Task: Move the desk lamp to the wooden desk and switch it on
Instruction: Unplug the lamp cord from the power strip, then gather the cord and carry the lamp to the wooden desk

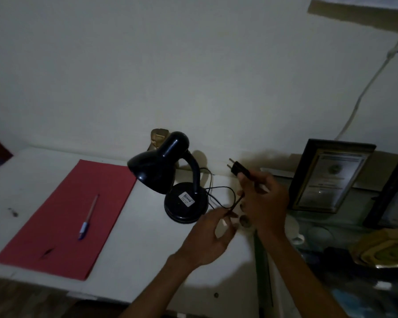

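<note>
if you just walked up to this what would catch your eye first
First the black desk lamp, unlit, standing mid-scene on the white surface by the wall. Just right of it, the right hand holds up the plug, prongs bare, while the left hand pinches the cord. To the left lies a red sheet with a pen on it.

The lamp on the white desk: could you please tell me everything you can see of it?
The lamp is glossy black and looks unlit. It stands upright on a round base bearing a white label; a curved neck carries a cone shade tilted down and left. It sits on the white desk, right of a red sheet. Its thin cord loops to the left hand; the right hand holds the two-pin plug, unplugged.
</note>
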{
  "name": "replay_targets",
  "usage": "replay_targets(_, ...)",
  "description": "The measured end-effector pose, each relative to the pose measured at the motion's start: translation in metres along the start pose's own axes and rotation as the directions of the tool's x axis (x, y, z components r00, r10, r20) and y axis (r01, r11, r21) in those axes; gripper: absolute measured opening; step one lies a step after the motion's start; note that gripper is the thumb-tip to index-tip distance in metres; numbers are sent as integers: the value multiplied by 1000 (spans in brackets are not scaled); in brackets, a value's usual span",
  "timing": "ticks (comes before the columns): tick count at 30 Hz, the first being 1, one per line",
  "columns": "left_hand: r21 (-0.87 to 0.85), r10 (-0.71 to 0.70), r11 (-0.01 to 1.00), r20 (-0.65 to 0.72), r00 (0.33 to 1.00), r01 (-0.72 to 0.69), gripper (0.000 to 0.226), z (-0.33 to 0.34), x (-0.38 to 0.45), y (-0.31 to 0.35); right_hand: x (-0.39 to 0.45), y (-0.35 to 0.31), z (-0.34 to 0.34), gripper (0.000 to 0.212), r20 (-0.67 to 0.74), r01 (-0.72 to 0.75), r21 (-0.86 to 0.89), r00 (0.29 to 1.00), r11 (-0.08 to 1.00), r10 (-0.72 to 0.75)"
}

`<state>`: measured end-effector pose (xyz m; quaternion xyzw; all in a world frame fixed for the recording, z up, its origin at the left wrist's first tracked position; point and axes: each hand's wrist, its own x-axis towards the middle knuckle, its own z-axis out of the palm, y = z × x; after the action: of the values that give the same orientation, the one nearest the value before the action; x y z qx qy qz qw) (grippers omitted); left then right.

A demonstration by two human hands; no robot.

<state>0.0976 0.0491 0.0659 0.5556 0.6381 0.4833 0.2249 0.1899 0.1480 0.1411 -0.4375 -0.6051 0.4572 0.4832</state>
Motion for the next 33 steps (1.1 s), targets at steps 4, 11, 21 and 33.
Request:
replay_targets(4,18,9,1000,-133,991,-7,14,-12,-3,-9,6,-21,0,18,-16,39,80,999,996,-38)
replay_targets(11,-106,22,993,-275,961,-53,21,-16,-3,22,21,2,2,20,22,-214,46,977,976,213)
replay_targets(21,-208,-139,973,-201,970,96,14,-8,-52,11,-24,46,24,22,468,-873,136,473,468,747)
replay_targets(33,-374,-387,871,-126,913,318,10,-15,-95,-9,-60,73,46,23,529,-878,-80,364,472,766)
